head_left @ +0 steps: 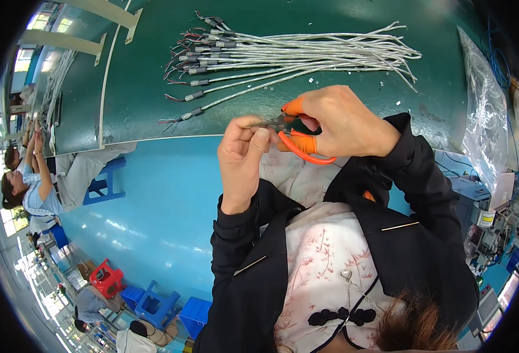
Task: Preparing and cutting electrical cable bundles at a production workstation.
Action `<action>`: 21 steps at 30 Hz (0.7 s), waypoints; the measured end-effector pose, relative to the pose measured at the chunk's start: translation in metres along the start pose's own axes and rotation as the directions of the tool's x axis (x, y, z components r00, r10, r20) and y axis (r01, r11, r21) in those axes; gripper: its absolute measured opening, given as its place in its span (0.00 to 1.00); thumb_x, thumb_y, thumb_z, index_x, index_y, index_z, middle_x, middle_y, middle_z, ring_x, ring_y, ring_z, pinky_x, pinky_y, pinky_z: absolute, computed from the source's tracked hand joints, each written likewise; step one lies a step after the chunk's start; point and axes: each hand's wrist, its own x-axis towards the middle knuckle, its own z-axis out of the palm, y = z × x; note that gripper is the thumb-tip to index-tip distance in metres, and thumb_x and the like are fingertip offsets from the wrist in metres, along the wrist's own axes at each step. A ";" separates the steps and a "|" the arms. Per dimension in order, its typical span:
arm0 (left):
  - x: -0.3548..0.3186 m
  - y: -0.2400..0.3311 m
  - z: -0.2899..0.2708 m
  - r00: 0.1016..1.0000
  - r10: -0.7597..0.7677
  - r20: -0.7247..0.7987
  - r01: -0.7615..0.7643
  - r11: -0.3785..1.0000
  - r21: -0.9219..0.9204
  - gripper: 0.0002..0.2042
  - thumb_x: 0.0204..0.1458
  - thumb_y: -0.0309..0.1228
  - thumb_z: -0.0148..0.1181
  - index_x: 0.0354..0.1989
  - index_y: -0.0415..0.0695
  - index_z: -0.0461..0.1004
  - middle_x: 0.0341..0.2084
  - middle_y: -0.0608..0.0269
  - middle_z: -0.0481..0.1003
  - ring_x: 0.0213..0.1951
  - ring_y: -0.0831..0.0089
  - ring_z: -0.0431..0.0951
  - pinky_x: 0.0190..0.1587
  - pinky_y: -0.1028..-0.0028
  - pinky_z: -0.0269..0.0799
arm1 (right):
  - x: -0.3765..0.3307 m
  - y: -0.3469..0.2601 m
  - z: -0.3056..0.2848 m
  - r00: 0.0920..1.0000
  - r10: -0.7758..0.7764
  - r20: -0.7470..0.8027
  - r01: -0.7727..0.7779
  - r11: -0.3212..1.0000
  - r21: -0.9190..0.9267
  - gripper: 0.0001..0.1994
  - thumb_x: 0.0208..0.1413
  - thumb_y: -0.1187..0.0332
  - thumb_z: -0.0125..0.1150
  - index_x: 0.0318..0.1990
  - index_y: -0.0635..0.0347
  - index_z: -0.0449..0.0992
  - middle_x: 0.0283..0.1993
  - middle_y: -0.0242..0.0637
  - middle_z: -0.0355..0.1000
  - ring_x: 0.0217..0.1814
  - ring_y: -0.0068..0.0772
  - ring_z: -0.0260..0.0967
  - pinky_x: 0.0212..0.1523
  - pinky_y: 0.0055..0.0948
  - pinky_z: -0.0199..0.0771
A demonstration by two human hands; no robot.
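Observation:
My right hand, with orange covers on some fingers, grips orange-handled cutting pliers. Their dark metal jaws point left, toward my left hand. That hand is closed in a pinch right at the tips of the jaws; whatever sits between its thumb and fingers is too small to make out. Just beyond both hands, a bundle of silver braided cables lies across the green table. Each cable has a dark sleeve near its left end and thin loose wires past it. One cable lies apart, nearest the table's edge.
Small pale scraps are scattered between the cables and my hands. Clear plastic bags lie at the table's right end, with blue cords behind. Co-workers sit at the far left. A blue stool and a red stool stand on the floor.

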 end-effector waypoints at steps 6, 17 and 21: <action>0.003 -0.005 0.005 0.999 -0.007 -0.051 0.007 1.000 -0.014 0.05 0.56 0.23 0.53 0.39 0.37 0.68 0.28 0.61 0.75 0.28 0.81 0.66 0.33 0.80 0.63 | 0.001 0.007 0.001 0.996 -0.050 -0.077 0.051 0.999 0.006 0.15 0.40 0.64 0.64 0.34 0.65 0.76 0.19 0.39 0.63 0.20 0.43 0.63 0.21 0.34 0.61; 0.009 -0.007 0.014 0.999 0.004 -0.037 -0.006 0.998 -0.056 0.05 0.56 0.22 0.53 0.39 0.37 0.68 0.28 0.59 0.75 0.27 0.79 0.67 0.33 0.79 0.64 | -0.005 0.013 -0.010 0.999 -0.021 -0.025 0.020 1.000 -0.016 0.15 0.39 0.64 0.65 0.34 0.65 0.76 0.19 0.39 0.64 0.19 0.43 0.63 0.20 0.34 0.61; 0.008 -0.008 0.016 0.999 0.013 -0.044 -0.014 1.000 -0.022 0.04 0.56 0.22 0.52 0.39 0.37 0.69 0.28 0.59 0.75 0.27 0.79 0.67 0.33 0.79 0.64 | -0.005 0.018 -0.008 0.994 -0.072 -0.082 0.072 0.997 -0.012 0.15 0.39 0.64 0.65 0.33 0.64 0.76 0.19 0.39 0.64 0.19 0.43 0.63 0.20 0.34 0.61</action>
